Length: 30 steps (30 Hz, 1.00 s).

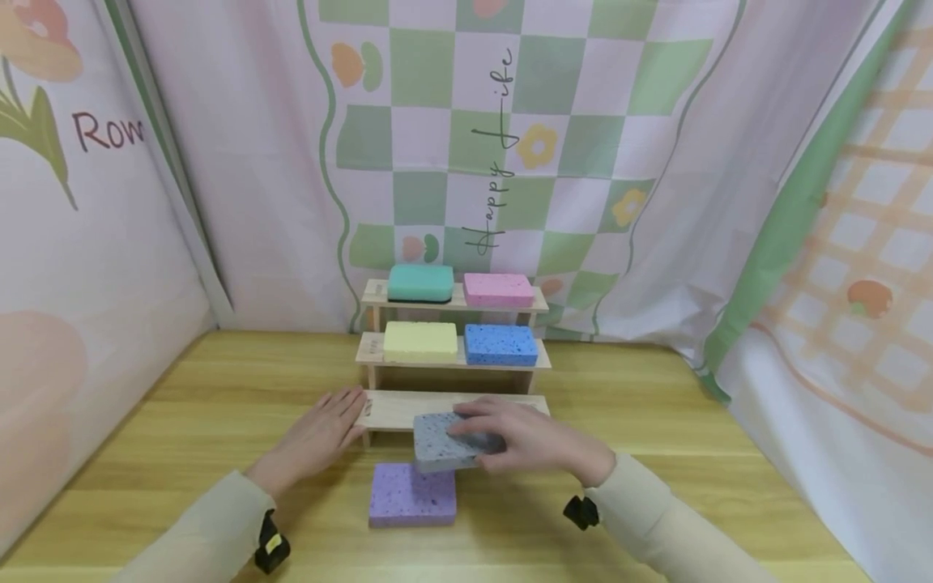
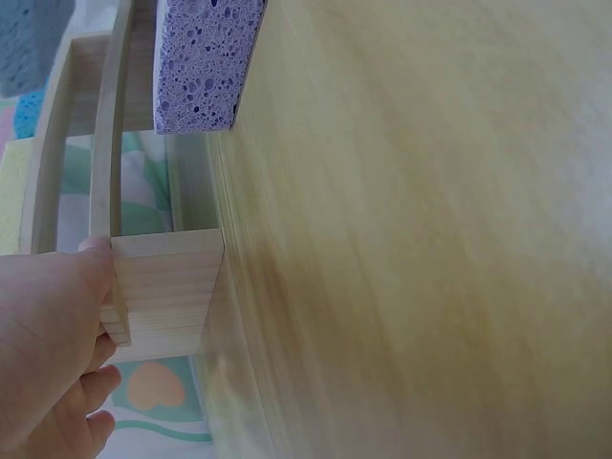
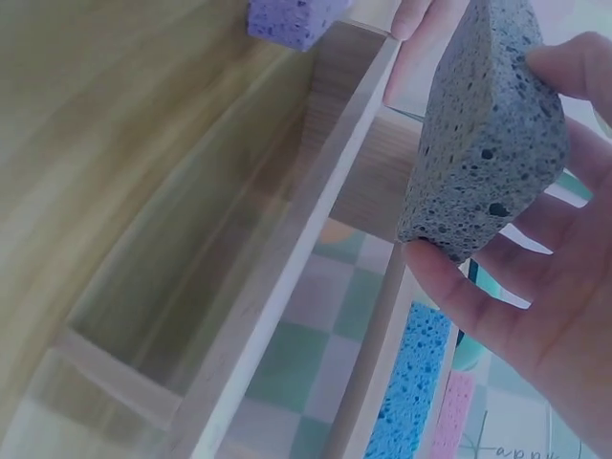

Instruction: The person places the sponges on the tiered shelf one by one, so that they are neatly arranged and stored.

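My right hand [image 1: 521, 433] holds a grey speckled sponge [image 1: 437, 441] over the front edge of the lowest step of a wooden three-tier shelf [image 1: 397, 410]. In the right wrist view, thumb and fingers grip the sides of the sponge [image 3: 492, 124]. At the left end of that lowest step is my left hand [image 1: 321, 433]; in the left wrist view its thumb and fingers [image 2: 96, 263] hold the board's end. A purple sponge [image 1: 411, 495] lies flat on the table in front of the shelf, partly below the grey one.
On the middle step sit a yellow sponge [image 1: 420, 342] and a blue sponge [image 1: 500, 345]. The top step bears a teal sponge [image 1: 420, 283] and a pink sponge [image 1: 499, 290]. Printed curtains [image 1: 270, 162] enclose the wooden table [image 1: 641, 421] at the back and sides.
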Each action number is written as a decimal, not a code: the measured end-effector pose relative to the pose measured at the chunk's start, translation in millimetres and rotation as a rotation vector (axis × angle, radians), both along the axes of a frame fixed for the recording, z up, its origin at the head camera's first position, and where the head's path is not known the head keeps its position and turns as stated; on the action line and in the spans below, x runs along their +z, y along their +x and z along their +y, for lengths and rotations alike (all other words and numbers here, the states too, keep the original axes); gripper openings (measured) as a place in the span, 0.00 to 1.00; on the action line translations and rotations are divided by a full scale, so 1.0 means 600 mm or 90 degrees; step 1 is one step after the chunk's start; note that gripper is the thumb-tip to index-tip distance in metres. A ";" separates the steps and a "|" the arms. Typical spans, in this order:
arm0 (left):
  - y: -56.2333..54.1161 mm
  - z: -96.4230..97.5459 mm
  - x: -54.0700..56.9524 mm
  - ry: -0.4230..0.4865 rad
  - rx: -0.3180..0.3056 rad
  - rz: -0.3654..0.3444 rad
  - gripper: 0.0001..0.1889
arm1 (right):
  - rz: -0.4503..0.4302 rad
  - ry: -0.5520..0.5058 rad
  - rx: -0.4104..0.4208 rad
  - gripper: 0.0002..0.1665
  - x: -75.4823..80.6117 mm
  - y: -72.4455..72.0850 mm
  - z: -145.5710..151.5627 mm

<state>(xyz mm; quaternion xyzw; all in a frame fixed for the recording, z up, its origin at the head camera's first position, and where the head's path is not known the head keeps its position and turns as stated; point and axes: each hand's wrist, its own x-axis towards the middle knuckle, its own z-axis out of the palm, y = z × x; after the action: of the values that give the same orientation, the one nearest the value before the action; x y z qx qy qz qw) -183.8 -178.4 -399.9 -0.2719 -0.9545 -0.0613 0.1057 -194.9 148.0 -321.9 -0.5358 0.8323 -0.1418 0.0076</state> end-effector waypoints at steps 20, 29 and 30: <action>0.001 0.002 0.001 0.002 0.005 0.000 0.27 | 0.011 -0.024 -0.044 0.26 -0.010 -0.035 -0.061; -0.001 0.001 0.000 0.001 0.008 -0.005 0.28 | 0.040 -0.024 -0.061 0.25 -0.031 -0.056 -0.084; -0.001 0.002 0.000 0.003 0.008 -0.005 0.28 | 0.039 -0.027 -0.060 0.25 -0.034 -0.058 -0.086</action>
<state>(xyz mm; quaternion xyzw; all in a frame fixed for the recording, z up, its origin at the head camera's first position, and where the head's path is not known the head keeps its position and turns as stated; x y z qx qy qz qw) -184.4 -177.4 -399.8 -0.2654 -0.9565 -0.0639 0.1027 -229.6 96.3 -342.0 -0.5000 0.8534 -0.1430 -0.0359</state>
